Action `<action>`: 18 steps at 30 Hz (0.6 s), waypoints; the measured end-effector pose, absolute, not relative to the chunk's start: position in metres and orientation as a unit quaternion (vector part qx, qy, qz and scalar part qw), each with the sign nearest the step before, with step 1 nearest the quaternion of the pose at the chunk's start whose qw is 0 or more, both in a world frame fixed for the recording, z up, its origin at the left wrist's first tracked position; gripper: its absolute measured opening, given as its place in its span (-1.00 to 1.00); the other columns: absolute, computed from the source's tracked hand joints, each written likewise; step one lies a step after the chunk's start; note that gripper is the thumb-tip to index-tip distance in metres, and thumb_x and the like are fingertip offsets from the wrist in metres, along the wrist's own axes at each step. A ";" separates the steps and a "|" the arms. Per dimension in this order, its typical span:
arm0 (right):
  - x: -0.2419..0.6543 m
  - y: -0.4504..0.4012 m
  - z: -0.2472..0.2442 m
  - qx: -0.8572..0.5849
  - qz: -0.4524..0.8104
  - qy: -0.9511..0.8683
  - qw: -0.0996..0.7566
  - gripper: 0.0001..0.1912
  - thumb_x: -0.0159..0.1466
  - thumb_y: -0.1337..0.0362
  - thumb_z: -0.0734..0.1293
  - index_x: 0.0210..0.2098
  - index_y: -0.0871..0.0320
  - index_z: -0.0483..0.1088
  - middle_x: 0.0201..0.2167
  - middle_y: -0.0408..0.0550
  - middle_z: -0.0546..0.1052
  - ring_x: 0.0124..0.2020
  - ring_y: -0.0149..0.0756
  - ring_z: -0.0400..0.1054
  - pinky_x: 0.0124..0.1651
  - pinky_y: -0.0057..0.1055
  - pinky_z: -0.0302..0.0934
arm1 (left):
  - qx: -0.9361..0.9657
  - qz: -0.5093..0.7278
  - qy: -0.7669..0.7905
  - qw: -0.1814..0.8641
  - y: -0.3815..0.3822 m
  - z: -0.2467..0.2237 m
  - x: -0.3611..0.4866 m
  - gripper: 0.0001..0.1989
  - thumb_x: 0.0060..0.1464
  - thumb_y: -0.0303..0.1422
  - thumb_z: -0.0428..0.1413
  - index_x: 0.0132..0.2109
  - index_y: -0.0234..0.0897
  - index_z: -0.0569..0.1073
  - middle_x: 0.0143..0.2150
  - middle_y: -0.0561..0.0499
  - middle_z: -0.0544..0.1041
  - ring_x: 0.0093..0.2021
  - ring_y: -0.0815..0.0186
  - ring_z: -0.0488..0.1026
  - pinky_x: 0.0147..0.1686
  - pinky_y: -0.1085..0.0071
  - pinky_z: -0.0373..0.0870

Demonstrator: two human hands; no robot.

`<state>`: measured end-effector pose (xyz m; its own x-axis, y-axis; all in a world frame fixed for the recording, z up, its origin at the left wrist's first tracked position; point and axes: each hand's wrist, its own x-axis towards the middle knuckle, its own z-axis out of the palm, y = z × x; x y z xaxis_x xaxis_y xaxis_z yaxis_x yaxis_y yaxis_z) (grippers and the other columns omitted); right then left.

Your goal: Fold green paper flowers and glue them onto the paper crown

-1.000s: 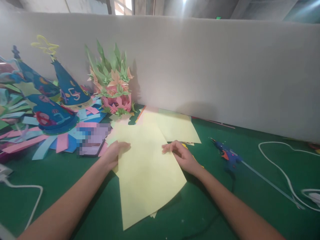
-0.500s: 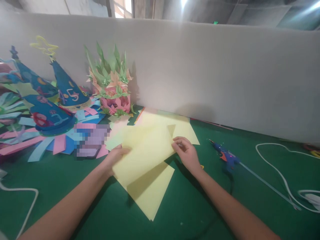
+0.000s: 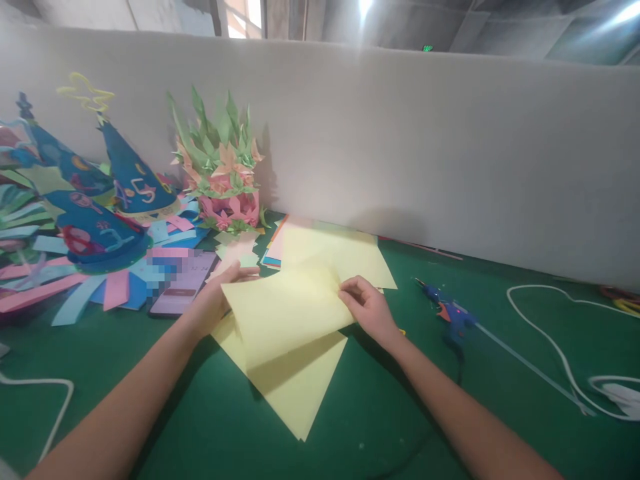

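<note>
A pale yellow sheet of paper (image 3: 287, 317) is raised and curved in front of me. My right hand (image 3: 373, 312) pinches its right edge between thumb and fingertips. Along the sheet's left edge is my left hand (image 3: 213, 303), fingers stretched out toward the back; its thumb is hidden, and the paper's edge bends beside the palm. Underneath, more yellow paper (image 3: 307, 393) lies on the green table with a corner toward me. Beyond the hands, another yellow sheet (image 3: 335, 247) rests on a stack of coloured paper (image 3: 273, 253).
Blue cone hats (image 3: 137, 177) and a pink-green paper-flower crown (image 3: 233, 180) stand at left, near a phone (image 3: 185, 293). A blue glue gun (image 3: 453, 317) with a long glue stick lies right, beside a white cable (image 3: 555, 333). A pale partition (image 3: 450, 153) runs behind.
My left hand has shifted left and its fingers have straightened off the sheet's surface. The raised sheet has curled and tipped, with its left edge now free-standing. The right hand keeps its pinch.
</note>
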<state>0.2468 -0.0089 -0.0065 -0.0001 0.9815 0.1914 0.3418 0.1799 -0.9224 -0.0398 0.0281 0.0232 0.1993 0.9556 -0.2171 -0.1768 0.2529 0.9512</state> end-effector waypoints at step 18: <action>0.238 -0.006 -0.003 -0.400 0.569 -0.404 0.595 -0.36 0.09 0.00 0.35 0.07 -0.08 0.02 0.03 -0.05 0.34 -0.10 -0.26 0.36 0.00 -0.21 0.25 | 0.427 0.363 0.508 0.654 -0.001 0.019 -0.010 -0.66 -0.17 -0.12 0.21 -0.34 -0.29 0.39 -0.42 0.02 0.52 -0.49 0.33 0.45 -0.49 0.43 0.35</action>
